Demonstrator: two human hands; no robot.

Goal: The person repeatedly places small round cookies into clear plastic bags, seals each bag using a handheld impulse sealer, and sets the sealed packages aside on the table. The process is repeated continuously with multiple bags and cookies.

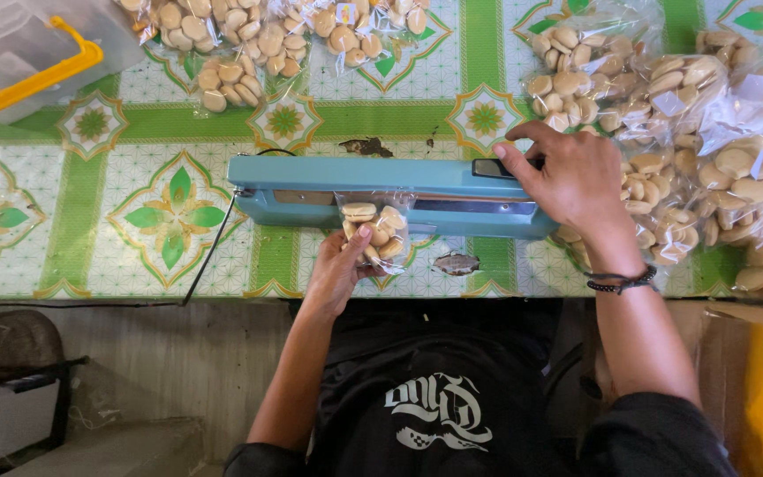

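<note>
The person sat at a table point(90, 256) covered in a green and white patterned cloth, with a blue heat sealer point(311, 190) lying crosswise in front of them. The left hand point(339, 269) came up from below and held a small clear bag of round biscuits point(374, 231), thumb and fingers pinched around its lower half, while the bag's open top was tucked under the sealer's arm. The right hand point(576, 181) rested on the sealer's right end, palm down, fingers pressed close together and curled over the black handle point(494, 168) there. A dark beaded bracelet point(622, 283) sat on that wrist. A black cord point(209, 256) ran from the sealer's left end down over the table's edge.

To the right of the sealer, just beside the right hand, lay a heap of filled biscuit bags point(691, 132), touching one another. More filled bags point(249, 40) lay along the far edge of the table, well apart from the sealer. At the far left corner stood a clear plastic box with a yellow handle point(33, 62)
</note>
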